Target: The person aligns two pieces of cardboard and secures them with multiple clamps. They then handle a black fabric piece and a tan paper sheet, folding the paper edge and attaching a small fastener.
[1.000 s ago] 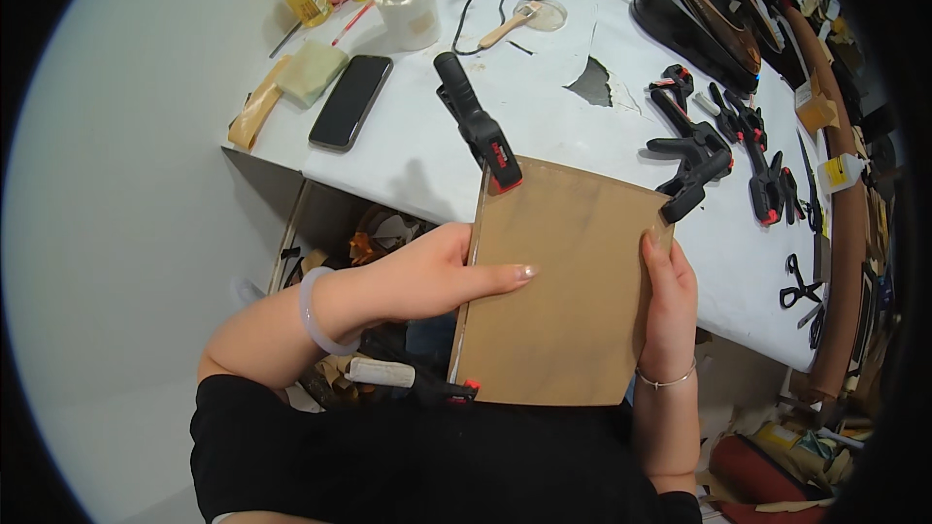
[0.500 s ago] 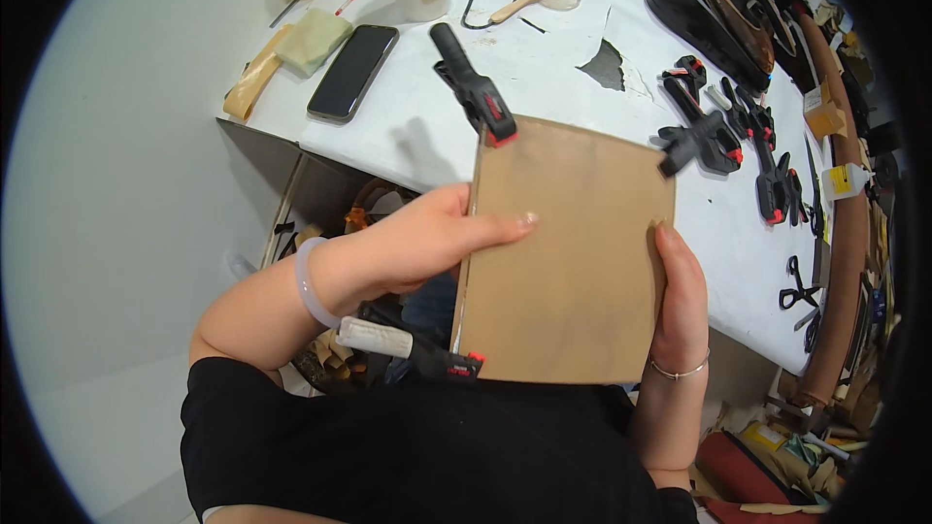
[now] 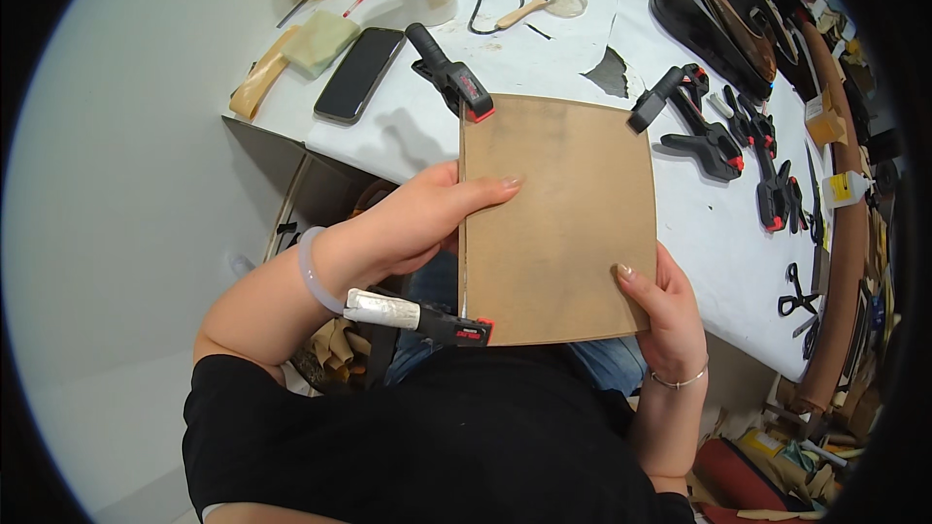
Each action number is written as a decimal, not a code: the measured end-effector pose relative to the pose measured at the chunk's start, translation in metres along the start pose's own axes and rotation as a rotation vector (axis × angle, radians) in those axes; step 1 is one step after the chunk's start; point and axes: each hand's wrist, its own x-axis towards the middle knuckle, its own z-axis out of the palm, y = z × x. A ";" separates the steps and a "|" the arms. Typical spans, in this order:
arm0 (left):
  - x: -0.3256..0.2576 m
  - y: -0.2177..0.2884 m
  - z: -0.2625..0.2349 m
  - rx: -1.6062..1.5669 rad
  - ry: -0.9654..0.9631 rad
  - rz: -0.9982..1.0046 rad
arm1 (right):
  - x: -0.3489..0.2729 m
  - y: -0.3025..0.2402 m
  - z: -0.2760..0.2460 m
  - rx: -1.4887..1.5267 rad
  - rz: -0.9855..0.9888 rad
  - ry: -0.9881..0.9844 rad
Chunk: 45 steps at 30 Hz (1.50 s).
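Brown rectangular panel (image 3: 563, 223), faintly mottled, hands (image 3: 419, 221) gripping sides, corner clamps (image 3: 454, 81)

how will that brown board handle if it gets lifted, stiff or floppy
The board is probably stiff, since it looks flat between the left hand and right hand. It may feel lopsided, as the upper clamp and lower clamp jut out on its left side.

The tan board (image 3: 563, 233) looks smooth and matt, the black phone (image 3: 359, 76) glossy.
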 end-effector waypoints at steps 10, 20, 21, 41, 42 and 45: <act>-0.004 0.003 0.006 0.023 0.045 -0.014 | -0.005 0.001 0.004 -0.036 -0.033 0.035; -0.006 0.006 0.008 0.040 0.020 0.005 | -0.008 0.001 0.004 -0.019 -0.040 0.030; -0.007 0.007 0.009 0.041 0.006 0.020 | -0.008 0.000 0.004 -0.022 -0.043 0.025; -0.035 0.021 0.029 0.331 -0.034 0.237 | -0.025 0.003 -0.001 -0.053 -0.220 -0.046; -0.035 0.021 0.029 0.337 -0.032 0.240 | -0.026 0.003 -0.001 -0.047 -0.227 -0.048; -0.037 0.021 0.031 0.354 -0.027 0.253 | -0.027 0.002 0.000 -0.037 -0.241 -0.059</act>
